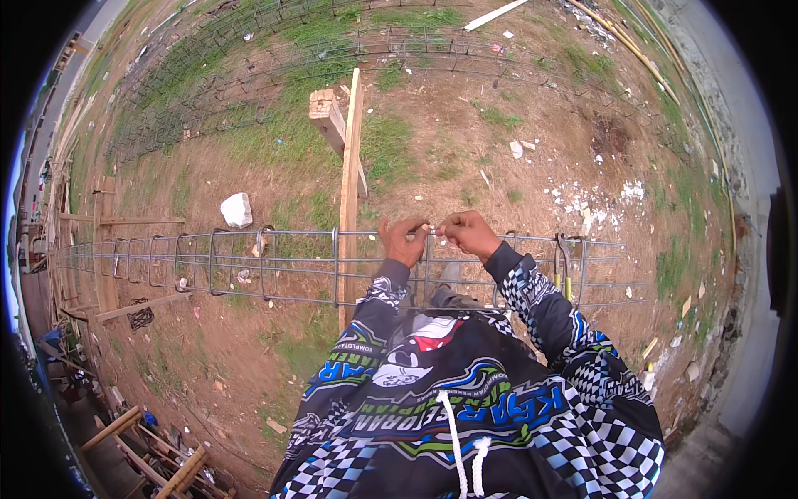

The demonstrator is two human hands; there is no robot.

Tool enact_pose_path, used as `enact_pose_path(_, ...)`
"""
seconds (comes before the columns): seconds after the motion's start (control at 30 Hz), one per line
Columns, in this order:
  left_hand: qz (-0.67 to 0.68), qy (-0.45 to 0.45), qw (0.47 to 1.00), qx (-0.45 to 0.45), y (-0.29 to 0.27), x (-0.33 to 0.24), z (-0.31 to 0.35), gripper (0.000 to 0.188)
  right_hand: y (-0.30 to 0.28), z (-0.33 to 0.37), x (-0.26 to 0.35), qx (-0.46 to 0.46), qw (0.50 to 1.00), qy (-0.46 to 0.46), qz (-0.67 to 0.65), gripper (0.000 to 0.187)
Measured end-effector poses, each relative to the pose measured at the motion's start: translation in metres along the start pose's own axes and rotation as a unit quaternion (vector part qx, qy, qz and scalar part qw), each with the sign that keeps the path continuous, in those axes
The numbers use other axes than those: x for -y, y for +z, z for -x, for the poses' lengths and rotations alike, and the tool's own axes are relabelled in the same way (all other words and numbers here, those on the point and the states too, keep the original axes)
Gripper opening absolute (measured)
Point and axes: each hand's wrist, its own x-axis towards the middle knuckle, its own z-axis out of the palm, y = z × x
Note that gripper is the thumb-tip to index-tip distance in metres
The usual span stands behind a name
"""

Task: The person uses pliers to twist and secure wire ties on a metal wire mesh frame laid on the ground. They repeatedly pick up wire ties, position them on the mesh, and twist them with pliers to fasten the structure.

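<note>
Rebar cage (428, 268) lies across the wooden plank (352, 150), extending to both sides of it. Just right of the plank, the left hand (405, 243) has thumb and forefinger drawn close together at the cage's far bar. Farther right of the plank, the right hand (470, 236) does likewise, the cage's bar directly at both hands' fingertips; whether they close fully, or on what, I cannot tell.

head | head-worn fisheye | faces down | near left hand (404, 242), right hand (472, 236)
</note>
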Motion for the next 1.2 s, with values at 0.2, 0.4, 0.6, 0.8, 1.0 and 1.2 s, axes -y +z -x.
enact_pose_path(0.2, -0.148, 0.040, 0.988, 0.024, 0.005, -0.015, 0.001, 0.042, -0.025, 0.037, 0.048, 0.015, 0.978, 0.085, -0.190, 0.044)
enact_pose_path(0.4, -0.260, 0.048, 0.956, 0.127, 0.004, -0.019, -0.022, 0.048, -0.095, 0.102, -0.045, -0.443, 0.825, -0.022, 0.351, 0.065)
enact_pose_path(0.6, -0.269, 0.102, 0.940, 0.183, 0.007, 0.006, -0.029, 0.045, -0.096, 0.179, -0.126, -0.449, 0.779, 0.141, 0.415, 0.071)
enact_pose_path(0.8, -0.244, 0.079, 0.946, 0.197, 0.000, -0.002, -0.030, 0.046, -0.095, 0.180, -0.140, -0.451, 0.792, 0.165, 0.376, 0.063)
enact_pose_path(1.0, -0.168, 0.076, 0.982, -0.048, 0.012, -0.013, 0.004, 0.038, -0.126, 0.188, -0.080, -0.268, 0.958, 0.078, 0.068, 0.045)
enact_pose_path(1.2, -0.123, 0.055, 0.979, -0.152, 0.032, -0.013, 0.018, 0.039, -0.166, 0.090, 0.025, 0.140, 0.966, 0.182, 0.120, 0.063)
